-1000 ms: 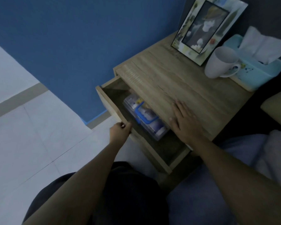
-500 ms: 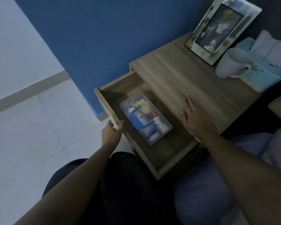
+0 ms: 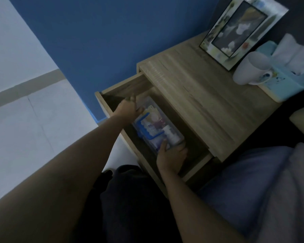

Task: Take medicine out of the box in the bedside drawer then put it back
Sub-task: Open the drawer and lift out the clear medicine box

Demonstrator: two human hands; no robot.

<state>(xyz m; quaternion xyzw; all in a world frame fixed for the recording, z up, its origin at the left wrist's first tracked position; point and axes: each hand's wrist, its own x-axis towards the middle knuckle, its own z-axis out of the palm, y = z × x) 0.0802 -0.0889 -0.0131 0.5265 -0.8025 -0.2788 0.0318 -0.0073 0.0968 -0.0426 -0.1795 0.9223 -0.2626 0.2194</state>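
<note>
The wooden bedside drawer (image 3: pixel 121 88) stands pulled out. Inside it lies a clear plastic medicine box (image 3: pixel 156 127) with a blue handle on its lid, and packets and small bottles show through the lid. My left hand (image 3: pixel 127 108) reaches into the drawer and rests on the box's far end, fingers curled over it. At the near end, my right hand (image 3: pixel 171 156) grips the box with the thumb on the lid. The lid is closed, and the box's ends are hidden under my hands.
On the bedside table top (image 3: pixel 197 95) stand a picture frame (image 3: pixel 239 30), a white mug (image 3: pixel 251 69) and a light blue tissue box (image 3: pixel 288 81). A blue wall is behind, pale floor tiles at the left, and bedding at the right.
My left hand left the drawer's front edge and went onto the box's far end. My right hand came off the table top and took the box's near end.
</note>
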